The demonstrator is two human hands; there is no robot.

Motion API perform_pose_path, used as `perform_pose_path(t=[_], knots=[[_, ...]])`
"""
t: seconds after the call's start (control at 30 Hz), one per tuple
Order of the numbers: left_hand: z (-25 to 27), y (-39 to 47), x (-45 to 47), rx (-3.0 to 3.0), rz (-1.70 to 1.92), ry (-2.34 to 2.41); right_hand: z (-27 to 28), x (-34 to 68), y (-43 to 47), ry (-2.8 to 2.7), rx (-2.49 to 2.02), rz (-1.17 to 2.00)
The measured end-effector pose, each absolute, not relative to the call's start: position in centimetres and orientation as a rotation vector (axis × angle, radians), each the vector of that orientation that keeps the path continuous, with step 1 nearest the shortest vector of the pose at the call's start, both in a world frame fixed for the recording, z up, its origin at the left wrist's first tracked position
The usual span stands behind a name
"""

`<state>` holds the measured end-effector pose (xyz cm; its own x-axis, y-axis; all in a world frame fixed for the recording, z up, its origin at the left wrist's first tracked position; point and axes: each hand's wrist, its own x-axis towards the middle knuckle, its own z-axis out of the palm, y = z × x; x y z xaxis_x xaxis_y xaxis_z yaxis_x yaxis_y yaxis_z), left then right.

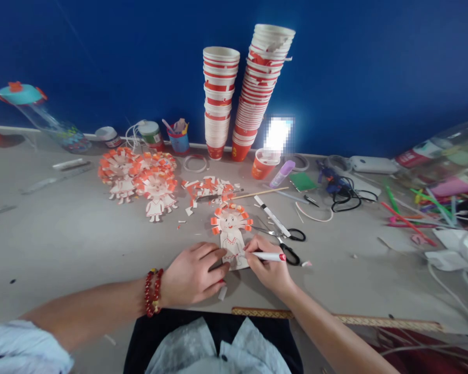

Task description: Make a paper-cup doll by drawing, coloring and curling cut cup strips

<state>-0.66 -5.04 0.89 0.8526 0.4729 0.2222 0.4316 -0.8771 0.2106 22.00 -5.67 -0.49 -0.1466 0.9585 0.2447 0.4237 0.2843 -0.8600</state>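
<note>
A paper doll [231, 234] lies flat in front of me, with orange curled strips round its head and a dress drawn in red. My right hand [268, 264] is closed round a white marker [271, 256] with a red end; its tip is at the doll's dress. Resting on the doll's lower left edge are the fingers of my left hand [197, 272], stretched out and slightly spread. Scissors [290, 254] with black handles lie just right of the doll, beside another white marker with a black cap [272, 216].
Finished-looking paper dolls [155, 195] lie in a group at left. Paper scraps [212, 188] are heaped behind the doll. Two tall stacks of paper cups [218, 104] stand by the blue wall. A glue stick [282, 174], cables [345, 195] and coloured straws [409, 213] lie to the right.
</note>
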Motion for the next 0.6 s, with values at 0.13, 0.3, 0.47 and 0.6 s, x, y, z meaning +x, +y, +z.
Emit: perform_pose_path(t=[0.13, 0.3, 0.47, 0.6], knots=[[0.90, -5.00, -0.64, 2.872, 0.408, 0.704, -0.61, 22.10, -5.68, -1.715, -1.274, 0.802], [0.92, -4.99, -0.63, 2.877, 0.413, 0.703, -0.71, 22.19, -5.70, -1.703, -1.268, 0.822], [0.99, -5.06, -0.62, 2.882, 0.427, 0.711, -0.81, 22.33, -5.86, -1.696, -1.277, 0.835], [1.02, -5.05, -0.58, 2.886, 0.442, 0.718, -0.87, 22.31, -5.83, -1.697, -1.271, 0.824]])
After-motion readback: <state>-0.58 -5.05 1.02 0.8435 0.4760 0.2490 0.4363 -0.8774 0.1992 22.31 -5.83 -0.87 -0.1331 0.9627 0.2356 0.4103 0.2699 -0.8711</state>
